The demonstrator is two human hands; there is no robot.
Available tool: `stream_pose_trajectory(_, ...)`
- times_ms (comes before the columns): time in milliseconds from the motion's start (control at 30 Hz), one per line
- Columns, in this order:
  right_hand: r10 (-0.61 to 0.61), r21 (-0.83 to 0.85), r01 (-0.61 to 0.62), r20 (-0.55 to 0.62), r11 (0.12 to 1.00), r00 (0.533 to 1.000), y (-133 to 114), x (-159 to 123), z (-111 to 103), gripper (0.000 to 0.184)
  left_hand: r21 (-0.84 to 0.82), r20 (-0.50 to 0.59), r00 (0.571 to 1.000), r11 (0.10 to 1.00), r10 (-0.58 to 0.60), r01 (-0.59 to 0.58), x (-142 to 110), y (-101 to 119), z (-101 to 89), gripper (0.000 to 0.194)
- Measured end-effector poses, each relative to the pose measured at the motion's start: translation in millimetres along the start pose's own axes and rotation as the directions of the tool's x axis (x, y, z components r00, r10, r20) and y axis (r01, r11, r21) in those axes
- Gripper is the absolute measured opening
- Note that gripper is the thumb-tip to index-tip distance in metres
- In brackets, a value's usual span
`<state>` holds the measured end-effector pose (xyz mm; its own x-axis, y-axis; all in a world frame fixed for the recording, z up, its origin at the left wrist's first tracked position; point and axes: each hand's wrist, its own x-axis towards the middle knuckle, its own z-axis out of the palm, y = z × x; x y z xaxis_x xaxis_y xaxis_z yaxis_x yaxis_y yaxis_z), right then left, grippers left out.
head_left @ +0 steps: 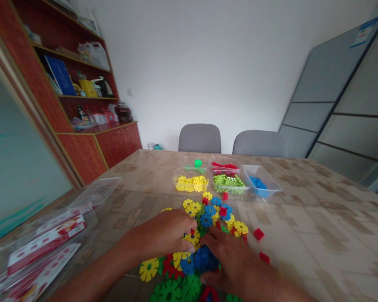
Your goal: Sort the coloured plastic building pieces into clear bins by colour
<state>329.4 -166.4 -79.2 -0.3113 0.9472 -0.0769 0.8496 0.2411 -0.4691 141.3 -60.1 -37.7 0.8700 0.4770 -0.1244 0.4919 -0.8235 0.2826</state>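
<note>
A heap of flat plastic snowflake discs (pixel 204 235) in yellow, blue, green and red lies on the table in front of me. My left hand (pixel 164 235) rests on the heap's left side, fingers curled down over yellow discs. My right hand (pixel 236 264) lies on the heap's near right, fingers and thumb bent around a cluster of blue discs (pixel 204 258). Beyond the heap stand several clear tubs: one of yellow discs (pixel 191 183), one of light green pieces (pixel 229 183), one of blue (pixel 258 186), one of red (pixel 224 165), one with a green disc (pixel 198 163).
Two loose red pieces (pixel 258 233) lie right of the heap. A clear lidded box with red-and-white packets (pixel 47 239) sits at the table's left edge. Two grey chairs (pixel 200 137) stand at the far side. A wooden shelf unit (pixel 82 92) fills the left wall.
</note>
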Motion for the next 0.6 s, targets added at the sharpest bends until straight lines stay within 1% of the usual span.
stream_pose_trajectory(100,-0.035,0.016,0.035,-0.029,0.999,0.999,3,4,2,0.052,0.041,0.031,1.000,0.999,0.004,-0.006,1,3,-1.0,0.018)
stream_pose_trajectory(267,-0.123,0.125,0.128,-0.045,0.984,0.991,5,7,0,0.046,0.048,0.059,0.998,0.999,0.003,-0.006,-1,9,-7.9,0.014)
stream_pose_trajectory(433,-0.081,0.068,0.082,-0.027,0.994,0.996,12,3,7,0.063,0.046,0.052,0.999,0.999,0.005,-0.007,-1,8,-6.0,0.013)
stream_pose_trajectory(500,-0.078,0.072,0.080,-0.026,0.994,0.997,12,2,6,0.059,0.048,0.042,0.999,0.999,0.016,-0.018,0,6,-2.7,0.012)
stream_pose_trajectory(600,-0.056,0.062,0.059,-0.044,0.996,0.997,8,4,-4,0.043,0.040,0.036,0.999,0.999,0.028,-0.030,1,3,0.9,0.013)
